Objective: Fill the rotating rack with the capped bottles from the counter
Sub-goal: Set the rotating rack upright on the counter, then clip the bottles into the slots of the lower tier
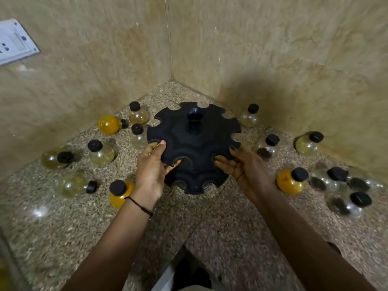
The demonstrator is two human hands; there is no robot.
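A black rotating rack (194, 141) with notched slots round its rim and a central post stands in the counter's corner, with no bottles in it. My left hand (152, 169) grips its near left edge, thumb on top. My right hand (241, 164) holds the near right edge from below, thumb on the rim. Round capped bottles lie scattered on both sides: an orange one (109, 124) on its side at far left, an orange one (120, 193) by my left wrist, an orange one (290, 181) by my right wrist, several clear ones elsewhere.
The speckled granite counter (199, 227) runs into a corner between two beige tiled walls (105, 59). A white socket plate (14, 42) sits on the left wall. Dark-filled bottles (346, 190) cluster at the right; pale yellow ones (100, 153) stand at the left.
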